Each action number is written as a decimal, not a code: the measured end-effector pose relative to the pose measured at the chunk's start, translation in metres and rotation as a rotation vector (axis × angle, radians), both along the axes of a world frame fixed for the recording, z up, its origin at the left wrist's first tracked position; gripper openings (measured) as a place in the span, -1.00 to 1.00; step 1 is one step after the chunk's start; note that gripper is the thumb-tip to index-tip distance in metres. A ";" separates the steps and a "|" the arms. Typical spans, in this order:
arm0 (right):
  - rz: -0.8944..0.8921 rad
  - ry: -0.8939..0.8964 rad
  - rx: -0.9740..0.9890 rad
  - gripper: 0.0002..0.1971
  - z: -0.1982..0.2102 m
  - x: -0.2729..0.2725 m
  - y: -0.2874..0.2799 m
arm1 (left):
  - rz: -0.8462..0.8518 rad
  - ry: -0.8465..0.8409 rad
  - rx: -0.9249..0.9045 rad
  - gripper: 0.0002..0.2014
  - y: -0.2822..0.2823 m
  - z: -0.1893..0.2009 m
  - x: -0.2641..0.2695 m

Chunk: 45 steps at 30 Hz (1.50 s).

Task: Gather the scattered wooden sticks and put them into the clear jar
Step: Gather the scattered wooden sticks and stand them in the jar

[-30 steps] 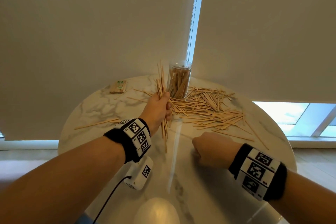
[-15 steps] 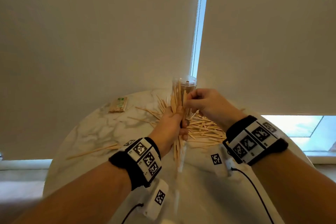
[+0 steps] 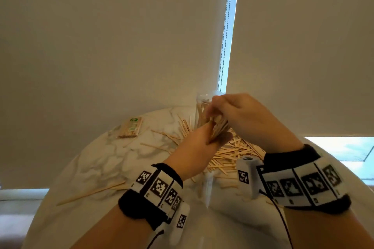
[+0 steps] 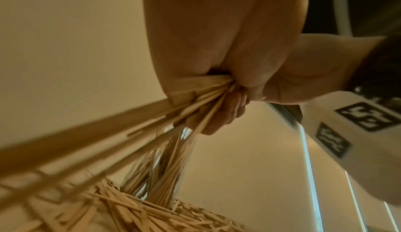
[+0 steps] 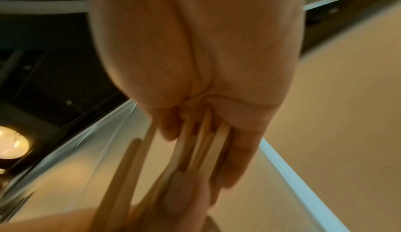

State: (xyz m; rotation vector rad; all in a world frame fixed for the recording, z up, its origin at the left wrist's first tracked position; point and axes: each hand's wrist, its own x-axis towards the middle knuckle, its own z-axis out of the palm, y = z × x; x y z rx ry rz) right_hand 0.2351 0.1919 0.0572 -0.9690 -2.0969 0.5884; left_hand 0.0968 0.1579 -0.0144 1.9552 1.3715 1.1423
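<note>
Both hands, the left hand [image 3: 199,139] and right hand [image 3: 240,115], clutch one bundle of sticks [image 3: 217,128] beside the clear jar [image 3: 203,107], itself part-filled with upright sticks, while more lie scattered on the table [image 3: 97,168].

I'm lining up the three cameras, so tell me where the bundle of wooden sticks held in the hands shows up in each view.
Head: bundle of sticks at centre, gripped by left hand and right hand, before the clear jar.
Left wrist: bundle at centre, fanning toward lower left.
Right wrist: bundle at lower centre, blurred.
Shared landmark: the bright gap between the blinds.
</note>
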 end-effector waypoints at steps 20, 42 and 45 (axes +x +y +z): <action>0.090 -0.171 -0.148 -0.77 -0.042 -0.032 0.008 | -0.009 -1.189 0.029 -0.77 0.017 0.016 -0.022; 0.062 -0.198 -0.259 -0.66 -0.052 -0.042 0.010 | 0.070 -1.388 0.057 -0.97 0.023 0.001 -0.025; -0.017 -0.245 -0.092 -0.84 -0.054 -0.043 0.011 | 0.045 -1.260 0.037 -0.88 0.023 -0.006 -0.019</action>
